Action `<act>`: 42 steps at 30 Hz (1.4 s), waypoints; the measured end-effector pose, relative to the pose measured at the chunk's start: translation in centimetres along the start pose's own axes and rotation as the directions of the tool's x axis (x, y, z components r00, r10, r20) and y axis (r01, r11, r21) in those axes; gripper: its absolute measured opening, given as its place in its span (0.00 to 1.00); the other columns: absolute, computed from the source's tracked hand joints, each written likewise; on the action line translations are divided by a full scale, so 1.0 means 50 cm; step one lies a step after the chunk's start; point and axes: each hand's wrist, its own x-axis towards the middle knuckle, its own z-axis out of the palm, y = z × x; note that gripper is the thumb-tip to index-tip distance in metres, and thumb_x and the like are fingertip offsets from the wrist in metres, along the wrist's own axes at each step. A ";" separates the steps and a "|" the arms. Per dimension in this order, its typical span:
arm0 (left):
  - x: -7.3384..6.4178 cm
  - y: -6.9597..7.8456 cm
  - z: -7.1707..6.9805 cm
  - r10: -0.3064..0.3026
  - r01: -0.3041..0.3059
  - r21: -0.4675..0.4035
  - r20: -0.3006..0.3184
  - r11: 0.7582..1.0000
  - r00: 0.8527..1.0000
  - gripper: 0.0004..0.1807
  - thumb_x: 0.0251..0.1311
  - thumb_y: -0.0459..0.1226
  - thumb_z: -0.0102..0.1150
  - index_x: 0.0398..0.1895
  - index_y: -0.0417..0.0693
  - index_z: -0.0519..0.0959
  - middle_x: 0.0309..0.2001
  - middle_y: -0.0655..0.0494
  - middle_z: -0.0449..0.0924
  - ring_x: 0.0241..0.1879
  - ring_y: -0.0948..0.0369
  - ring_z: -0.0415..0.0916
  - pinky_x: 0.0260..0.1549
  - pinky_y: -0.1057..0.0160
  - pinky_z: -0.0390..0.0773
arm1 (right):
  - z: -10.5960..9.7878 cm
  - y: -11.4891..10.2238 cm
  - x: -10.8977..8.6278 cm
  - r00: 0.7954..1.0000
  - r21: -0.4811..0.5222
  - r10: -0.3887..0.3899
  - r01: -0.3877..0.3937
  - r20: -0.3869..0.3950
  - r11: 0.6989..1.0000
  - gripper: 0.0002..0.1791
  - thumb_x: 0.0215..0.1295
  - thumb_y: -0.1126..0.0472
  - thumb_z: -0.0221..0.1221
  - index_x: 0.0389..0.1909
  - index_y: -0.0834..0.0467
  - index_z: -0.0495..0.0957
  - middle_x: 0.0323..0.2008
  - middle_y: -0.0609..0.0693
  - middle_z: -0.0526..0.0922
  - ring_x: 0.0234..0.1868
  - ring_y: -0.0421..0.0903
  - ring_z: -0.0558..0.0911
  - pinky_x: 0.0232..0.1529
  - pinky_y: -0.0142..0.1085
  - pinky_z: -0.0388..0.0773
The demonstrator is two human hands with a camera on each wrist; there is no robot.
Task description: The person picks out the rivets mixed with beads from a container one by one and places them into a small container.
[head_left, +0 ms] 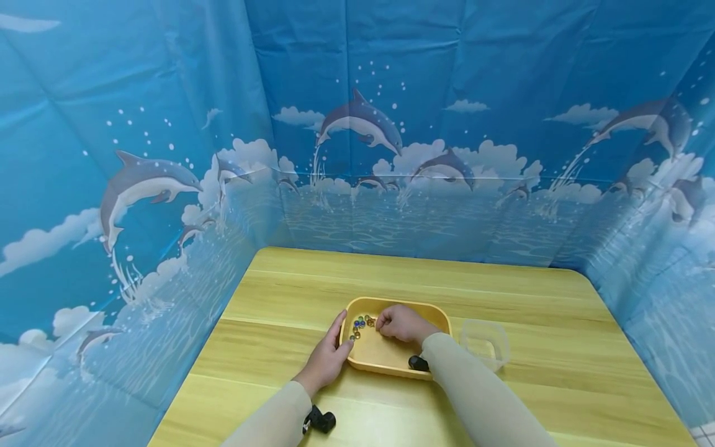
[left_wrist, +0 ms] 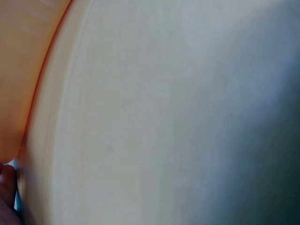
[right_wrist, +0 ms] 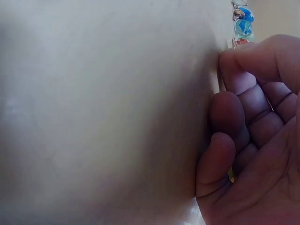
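Note:
A yellow-orange tray (head_left: pixel 385 369) lies on the table. My left hand (head_left: pixel 328 360) grips its left wall, thumb over the rim and fingers along the outside; the left wrist view catches only a bit of that hand (left_wrist: pixel 7 187) beside the tray wall (left_wrist: pixel 21 84). Several glass marbles (head_left: pixel 361 323), amber, blue and greenish, lie along the tray's left side. Inside the tray, my right hand (head_left: pixel 403 323) has its fingers curled next to the marbles. Blue and reddish marbles (right_wrist: pixel 243 23) show beyond its thumb and forefinger (right_wrist: pixel 255 65); whether a marble is between the fingertips is hidden.
A clear plastic container (head_left: pixel 485 340) stands right of the tray, near the right forearm. Black wrist devices (head_left: pixel 324 421) are worn under both sleeves. Dolphin-printed blue curtains (head_left: pixel 402 217) enclose the wooden table (head_left: pixel 268 292) at the back and sides.

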 end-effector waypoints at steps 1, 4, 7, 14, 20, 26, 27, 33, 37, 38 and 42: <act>-0.001 -0.001 0.001 0.000 0.000 0.002 0.000 1.000 1.000 0.39 0.80 0.41 0.52 0.86 0.71 0.48 0.84 0.44 0.54 0.80 0.46 0.60 0.79 0.45 0.61 | 0.000 0.000 -0.002 1.000 0.005 -0.001 0.001 0.002 1.000 0.06 0.62 0.69 0.65 0.35 0.57 0.88 0.27 0.44 0.83 0.26 0.41 0.75 0.27 0.32 0.73; -0.003 -0.004 0.003 -0.003 0.003 0.005 0.004 1.000 1.000 0.39 0.80 0.41 0.51 0.87 0.70 0.48 0.84 0.43 0.54 0.80 0.46 0.59 0.79 0.45 0.61 | 0.001 -0.001 -0.008 1.000 0.021 0.009 -0.010 0.015 1.000 0.06 0.62 0.70 0.65 0.35 0.58 0.88 0.28 0.44 0.83 0.27 0.42 0.75 0.28 0.31 0.72; -0.004 -0.008 0.004 -0.006 0.006 0.025 0.001 1.000 1.000 0.39 0.80 0.42 0.51 0.87 0.70 0.48 0.84 0.45 0.53 0.81 0.47 0.57 0.80 0.45 0.59 | 0.005 0.001 -0.010 1.000 0.030 0.018 -0.018 0.015 0.999 0.05 0.62 0.70 0.66 0.34 0.57 0.88 0.28 0.44 0.83 0.27 0.41 0.75 0.28 0.31 0.72; -0.008 -0.016 0.007 -0.019 0.019 0.041 -0.001 0.999 1.000 0.39 0.80 0.43 0.51 0.87 0.71 0.47 0.85 0.46 0.52 0.82 0.47 0.56 0.80 0.45 0.58 | 0.007 0.007 -0.013 0.999 0.040 0.021 -0.023 0.034 0.999 0.06 0.62 0.68 0.66 0.37 0.57 0.89 0.31 0.47 0.87 0.29 0.41 0.76 0.30 0.31 0.74; -0.005 -0.022 0.009 -0.021 0.021 0.038 -0.006 0.999 1.000 0.39 0.80 0.44 0.51 0.87 0.73 0.47 0.85 0.48 0.52 0.82 0.46 0.57 0.80 0.44 0.58 | -0.015 0.005 -0.023 0.999 0.056 0.030 -0.032 0.045 0.998 0.08 0.68 0.66 0.65 0.43 0.57 0.91 0.41 0.48 0.91 0.34 0.41 0.78 0.36 0.32 0.77; 0.004 -0.023 0.005 -0.013 0.014 0.038 -0.019 0.999 1.000 0.39 0.80 0.44 0.51 0.87 0.71 0.47 0.85 0.49 0.51 0.82 0.46 0.55 0.81 0.42 0.57 | -0.038 0.005 -0.025 0.996 0.127 0.073 -0.078 0.041 0.989 0.07 0.71 0.64 0.66 0.46 0.58 0.89 0.41 0.48 0.89 0.35 0.43 0.79 0.36 0.34 0.78; 0.005 -0.022 0.004 -0.014 0.015 0.039 -0.019 0.999 1.000 0.39 0.80 0.44 0.51 0.87 0.70 0.47 0.85 0.49 0.51 0.82 0.46 0.55 0.81 0.43 0.57 | -0.040 0.003 -0.025 0.996 0.136 0.081 -0.086 0.043 0.987 0.07 0.71 0.64 0.66 0.46 0.58 0.89 0.41 0.47 0.89 0.36 0.43 0.79 0.36 0.34 0.78; 0.008 -0.014 0.004 -0.022 0.022 0.053 -0.010 0.998 1.000 0.39 0.80 0.43 0.51 0.87 0.70 0.47 0.85 0.47 0.53 0.81 0.45 0.57 0.80 0.43 0.59 | -0.051 -0.002 -0.034 0.997 0.104 0.056 -0.061 0.047 0.993 0.07 0.72 0.63 0.65 0.46 0.58 0.89 0.41 0.47 0.89 0.37 0.42 0.81 0.40 0.35 0.81; 0.010 -0.013 0.002 -0.022 0.023 0.054 -0.006 0.998 1.000 0.38 0.80 0.43 0.50 0.86 0.75 0.47 0.84 0.48 0.53 0.81 0.46 0.58 0.80 0.44 0.60 | -0.072 -0.016 -0.047 0.999 0.055 0.023 -0.025 0.031 0.998 0.09 0.73 0.62 0.64 0.49 0.58 0.88 0.46 0.50 0.90 0.43 0.42 0.84 0.47 0.39 0.84; 0.010 -0.013 0.001 -0.022 0.022 0.057 -0.006 0.998 1.000 0.38 0.81 0.44 0.50 0.86 0.76 0.47 0.84 0.49 0.53 0.81 0.47 0.58 0.80 0.44 0.60 | -0.080 -0.022 -0.051 0.999 0.056 0.020 -0.022 0.029 0.998 0.10 0.74 0.62 0.63 0.50 0.59 0.88 0.47 0.52 0.90 0.44 0.42 0.84 0.49 0.41 0.84; 0.010 -0.008 -0.004 -0.019 0.019 0.054 -0.005 0.998 1.000 0.38 0.81 0.44 0.50 0.86 0.77 0.47 0.85 0.48 0.52 0.81 0.46 0.57 0.80 0.44 0.60 | -0.113 -0.044 -0.074 1.000 0.072 0.019 -0.020 0.012 0.997 0.11 0.75 0.62 0.63 0.53 0.61 0.87 0.50 0.54 0.90 0.48 0.44 0.86 0.51 0.45 0.86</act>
